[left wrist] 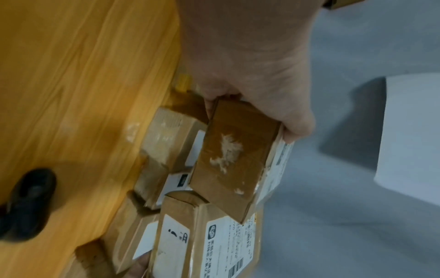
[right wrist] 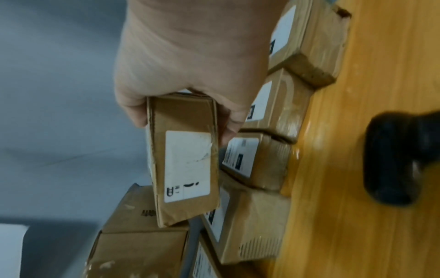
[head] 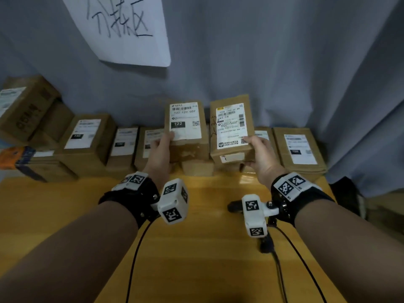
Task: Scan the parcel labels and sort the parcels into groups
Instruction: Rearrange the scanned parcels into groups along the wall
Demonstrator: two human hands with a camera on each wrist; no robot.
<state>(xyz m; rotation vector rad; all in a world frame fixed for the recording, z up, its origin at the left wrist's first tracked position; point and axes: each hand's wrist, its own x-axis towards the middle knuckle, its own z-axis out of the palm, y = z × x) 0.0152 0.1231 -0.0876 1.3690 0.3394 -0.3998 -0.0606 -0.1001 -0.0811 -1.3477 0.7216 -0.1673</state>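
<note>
You hold two brown cardboard parcels side by side above the far edge of the table (head: 196, 248), labels facing you. Your left hand (head: 160, 149) grips the left parcel (head: 185, 130) at its lower left corner, thumb on the white label (head: 185, 120) printed "122", fingers curled underneath. Your right hand (head: 261, 156) grips the right parcel (head: 231, 130) at its lower right corner, thumb on its larger label (head: 231, 125). The two parcels sit just apart, not touching.

Beneath and behind them a row of labelled boxes (head: 124, 147) lines the back of the table against the grey curtain (head: 284, 62), with a taller stack (head: 26, 110) at the far left and a flat box (head: 299, 149) at the far right. A black scanner (head: 235, 207) lies on the wood near your right wrist. The near half of the table is open wood. A handwritten paper sign (head: 124, 29) hangs on the curtain above.
</note>
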